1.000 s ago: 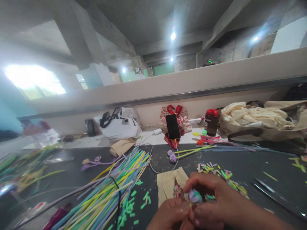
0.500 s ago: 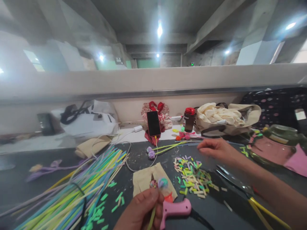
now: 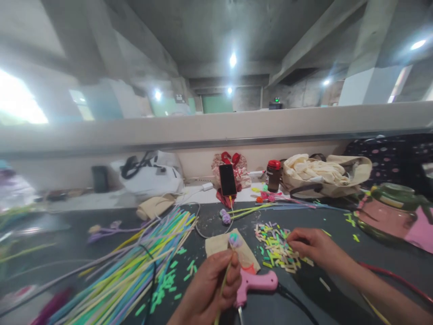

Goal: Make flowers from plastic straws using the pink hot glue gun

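Note:
My left hand [image 3: 216, 282] is closed around a thin yellow-green stem [image 3: 221, 293], apparently a pipe cleaner, with a small teal and lilac fuzzy ball [image 3: 234, 239] at its upper end. Right behind that hand lies a pink glue gun [image 3: 260, 282], its front end hidden by my fingers. My right hand [image 3: 309, 243] reaches down to the right side of a heap of short, pastel cut pieces [image 3: 279, 253]. Its fingertips are pressed together at the heap; whether a piece sits between them is hidden. A beige cloth pad [image 3: 214, 243] lies beyond my left hand.
A bundle of long coloured pipe cleaners [image 3: 135, 271] covers the left side, with green snippets [image 3: 164, 284] alongside. A phone [image 3: 228, 179] on a cable leans at the back. A red-capped bottle [image 3: 273, 176], cloth bag [image 3: 329, 185] and green-and-pink container [image 3: 389, 212] stand right.
My right hand has come down and nearer, onto the heap of pieces. My left hand still holds the stem; the glue gun's metal tip is now covered. The view has turned slightly left.

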`<state>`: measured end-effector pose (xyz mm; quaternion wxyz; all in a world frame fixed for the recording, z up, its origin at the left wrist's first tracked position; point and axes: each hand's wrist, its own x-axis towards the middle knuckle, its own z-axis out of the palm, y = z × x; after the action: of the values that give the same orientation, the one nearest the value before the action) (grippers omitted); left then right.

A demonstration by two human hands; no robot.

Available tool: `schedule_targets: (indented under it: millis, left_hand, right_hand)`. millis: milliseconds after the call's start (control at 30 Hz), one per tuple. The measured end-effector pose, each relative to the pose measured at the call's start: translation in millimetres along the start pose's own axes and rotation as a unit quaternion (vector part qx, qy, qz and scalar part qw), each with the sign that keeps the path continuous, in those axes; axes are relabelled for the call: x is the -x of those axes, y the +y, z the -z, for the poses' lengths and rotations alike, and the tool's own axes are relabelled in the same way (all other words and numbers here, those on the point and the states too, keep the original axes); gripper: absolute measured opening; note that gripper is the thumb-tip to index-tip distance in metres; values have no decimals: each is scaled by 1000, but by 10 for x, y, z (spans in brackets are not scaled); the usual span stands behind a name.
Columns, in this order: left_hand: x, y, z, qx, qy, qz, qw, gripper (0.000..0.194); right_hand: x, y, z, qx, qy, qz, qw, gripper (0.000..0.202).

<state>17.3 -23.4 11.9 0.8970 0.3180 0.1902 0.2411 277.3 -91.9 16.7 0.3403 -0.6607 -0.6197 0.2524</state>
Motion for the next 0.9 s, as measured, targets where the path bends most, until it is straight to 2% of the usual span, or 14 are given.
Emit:
schedule_targets:
  millis: [167,233,300,367,433,500,567,767,833,900]
  left_hand:
    - [15,-10,-10,8,-21,-18,1000,16]
    - [20,-16,-25,4,-21,-35,999,17]
    - [17,-17,-29,4,-14,-59,998,19]
    - [-5,-14,-10,5,-4,-79,997,23]
    - [-42,-6,28,4,5,-88,996,27]
    - [-79,7,69,7,18,-92,996,28]
    - [-95,32,96,17,37,-92,995,26]
    - [-9,231,151,86,101,-115,984,22]
    - [18,302,195,104,126,-117,980,20]
    - [32,349,238,113,150,-109,976,18]
  right_hand:
    - [10,-432,-394,-92,-39,56,993,18]
    - [-36,-582,-573,-217,-65,66,972,28]
    - [-98,-702,-741,-310,-123,62,941,34]
    - [-162,-782,-879,-336,-156,56,927,34]
    - [-219,-818,-957,-330,-149,49,931,32]
    - [-268,-825,-941,-315,-120,36,941,27]
    - [-305,-819,-812,-299,-80,24,950,23]
    - [-318,-751,-164,-218,35,-9,975,17]
    - [-264,-708,-118,-177,34,-38,983,20]
    - [-174,-673,-201,-117,5,-46,992,18]
